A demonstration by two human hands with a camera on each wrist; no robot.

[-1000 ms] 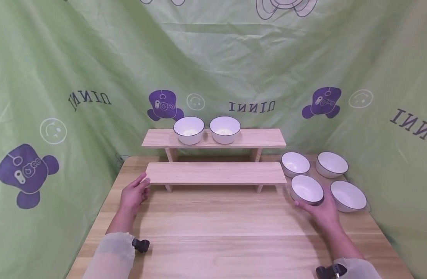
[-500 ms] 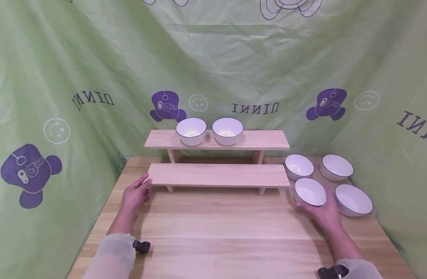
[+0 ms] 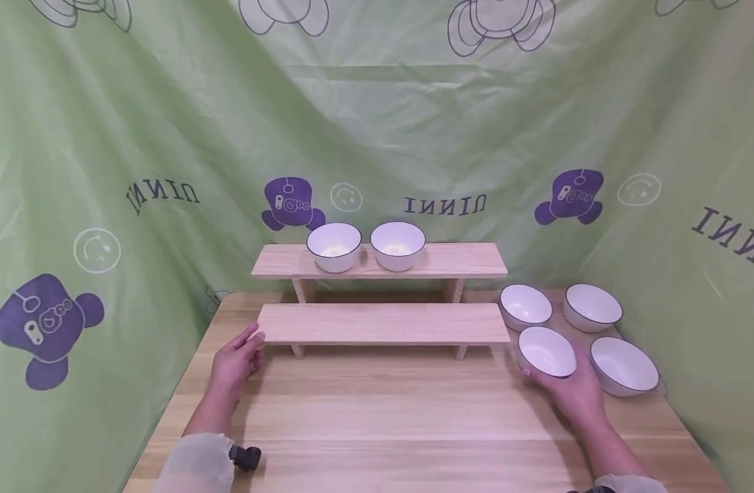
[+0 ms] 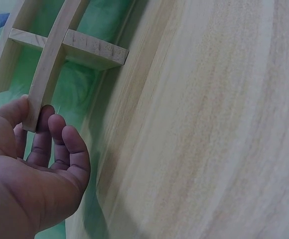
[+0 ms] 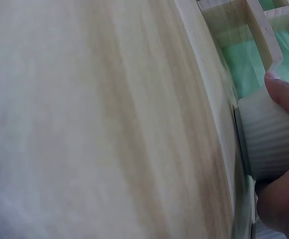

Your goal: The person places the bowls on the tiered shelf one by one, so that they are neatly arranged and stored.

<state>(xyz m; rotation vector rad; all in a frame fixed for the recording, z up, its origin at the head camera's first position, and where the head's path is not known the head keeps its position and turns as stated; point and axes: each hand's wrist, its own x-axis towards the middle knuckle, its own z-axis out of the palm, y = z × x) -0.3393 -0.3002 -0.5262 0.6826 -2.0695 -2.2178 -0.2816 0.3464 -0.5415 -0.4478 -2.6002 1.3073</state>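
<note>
My left hand [image 3: 233,366] pinches the left end of the lower board of a two-step wooden shelf [image 3: 383,324]. In the left wrist view, the thumb lies on one face of the board [image 4: 49,74] and fingertips on the other. At the right, my right hand [image 3: 574,392] grips a white bowl [image 3: 546,351] with a thin dark rim. The right wrist view shows the thumb and a finger against this bowl's ribbed outer wall [image 5: 266,137]. Three similar bowls stand around it: one behind [image 3: 526,305], one at the back right [image 3: 592,307] and one to its right [image 3: 624,365].
Two more white bowls, a left one [image 3: 334,246] and a right one [image 3: 398,245], sit side by side on the upper board [image 3: 463,259]. A wooden table [image 3: 377,424] carries everything. Green printed cloth [image 3: 377,123] hangs behind it and at both sides.
The head view has shifted slightly, so the whole scene sits lower in it. Both hands keep their holds, and the bowls and shelf stay in place.
</note>
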